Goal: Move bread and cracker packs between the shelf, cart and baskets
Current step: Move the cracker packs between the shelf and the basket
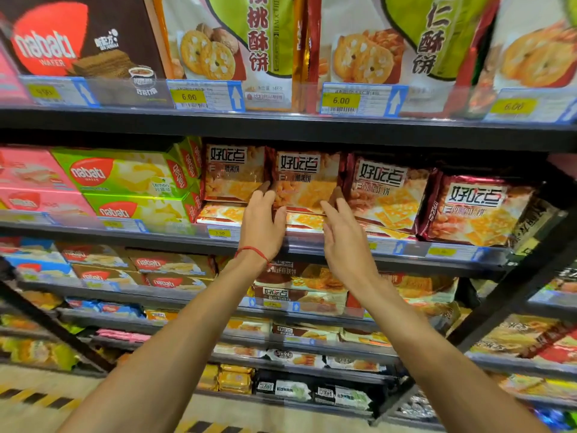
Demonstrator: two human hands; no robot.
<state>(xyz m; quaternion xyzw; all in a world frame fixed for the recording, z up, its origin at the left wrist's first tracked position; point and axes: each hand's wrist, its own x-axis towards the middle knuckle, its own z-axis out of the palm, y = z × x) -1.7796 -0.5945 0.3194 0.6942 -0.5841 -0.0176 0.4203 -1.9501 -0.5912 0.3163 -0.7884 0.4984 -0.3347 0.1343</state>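
Now I am reaching both open hands, left hand (262, 226) and right hand (346, 245), around a cracker pack (307, 182) at the shelf's (312, 242) front edge, not yet gripping; moving is still ahead.

Dark shelving (281, 123); pale floor (37, 410) (hazard-striped).

The cracker pack (307, 182) between the two hands is glossy plastic film, dark red foil shining at its crimped edges. The green wafer boxes (125, 173) look like smooth printed card with a light sheen. The shelf (281, 123) edge is dark, matt metal, fronted by a clear plastic strip (406, 246) holding paper price labels (189, 96). A red thread bracelet (253, 252) looks like cloth cord.
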